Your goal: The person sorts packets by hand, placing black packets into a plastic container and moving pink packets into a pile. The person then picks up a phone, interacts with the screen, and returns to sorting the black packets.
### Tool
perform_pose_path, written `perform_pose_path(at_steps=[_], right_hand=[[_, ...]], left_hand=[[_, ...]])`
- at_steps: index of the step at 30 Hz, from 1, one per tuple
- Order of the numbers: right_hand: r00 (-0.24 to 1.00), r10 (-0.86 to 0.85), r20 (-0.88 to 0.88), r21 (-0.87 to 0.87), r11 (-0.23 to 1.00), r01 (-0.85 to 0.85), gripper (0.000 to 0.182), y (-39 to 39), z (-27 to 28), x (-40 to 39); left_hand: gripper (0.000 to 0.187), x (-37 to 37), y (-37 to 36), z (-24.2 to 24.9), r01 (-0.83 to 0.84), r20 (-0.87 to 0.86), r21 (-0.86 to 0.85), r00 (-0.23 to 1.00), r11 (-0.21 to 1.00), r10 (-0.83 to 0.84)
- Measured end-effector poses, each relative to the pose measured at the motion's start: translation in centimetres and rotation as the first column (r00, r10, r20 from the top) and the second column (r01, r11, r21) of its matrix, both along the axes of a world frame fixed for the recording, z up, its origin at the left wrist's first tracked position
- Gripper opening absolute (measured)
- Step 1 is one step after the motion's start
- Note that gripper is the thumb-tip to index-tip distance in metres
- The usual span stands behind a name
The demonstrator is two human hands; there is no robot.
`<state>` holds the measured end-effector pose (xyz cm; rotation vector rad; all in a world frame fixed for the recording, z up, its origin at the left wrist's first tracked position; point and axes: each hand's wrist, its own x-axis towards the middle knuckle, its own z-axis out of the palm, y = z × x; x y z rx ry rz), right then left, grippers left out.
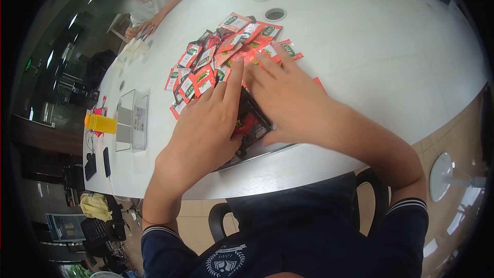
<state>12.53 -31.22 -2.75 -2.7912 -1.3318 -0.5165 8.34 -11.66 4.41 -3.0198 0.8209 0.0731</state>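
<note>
A black open-topped box [256, 119] with dark and red packets inside stands near the table's front edge, between my two hands. My left hand [203, 126] lies along its left side, index finger stretched forward over the pile and thumb by the box's edge. My right hand [288, 90] reaches over from the right, fingers spread across the sachets and thumb beside the box. Part of the box is hidden by my hands. Ahead of them, a heap of red-and-white tea-like sachets [205, 57] with green labels spreads over the white table [355, 62].
A clear plastic tray [135, 123] and a yellow-capped bottle [101, 123] are on the left. A phone-like black object [106, 162] lies near the left edge. Round cable holes [275, 15] are at the back. Another person's hands [144, 30] rest at the far left side.
</note>
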Motion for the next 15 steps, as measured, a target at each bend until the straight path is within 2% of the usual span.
perform_pose_path(at_steps=[3, 6, 9, 12, 15], right_hand=[[0.997, -0.020, 0.077, 0.008, 1.000, 0.020, 0.112, 1.1, -0.5, -0.8], [1.000, 0.023, 0.016, 0.124, 0.992, -0.024, 0.113, 0.7, -1.1, -0.4], [0.999, -0.020, 0.039, 0.137, 0.990, 0.015, 0.109, 0.8, -1.1, -0.2], [0.986, -0.103, -0.130, 0.044, 0.993, 0.110, 0.109, 1.9, -0.5, -0.4], [0.982, -0.175, -0.076, 0.053, 0.982, 0.180, 0.105, 2.4, -1.1, -0.6]], left_hand=[[0.122, 0.5, 0.2, -0.2, -0.006, -0.052, 0.003, 0.999, 1.000, 0.006], [0.121, 0.7, 0.4, -0.3, 0.006, -0.070, -0.007, 0.998, 1.000, -0.007], [0.120, 0.7, 0.6, -0.5, 0.025, -0.050, -0.035, 0.998, 0.999, -0.027], [0.118, 0.7, 0.5, -0.3, 0.012, -0.059, -0.030, 0.998, 0.999, -0.013], [0.116, 0.6, 0.4, -0.5, -0.018, -0.061, -0.006, 0.998, 1.000, 0.017]])
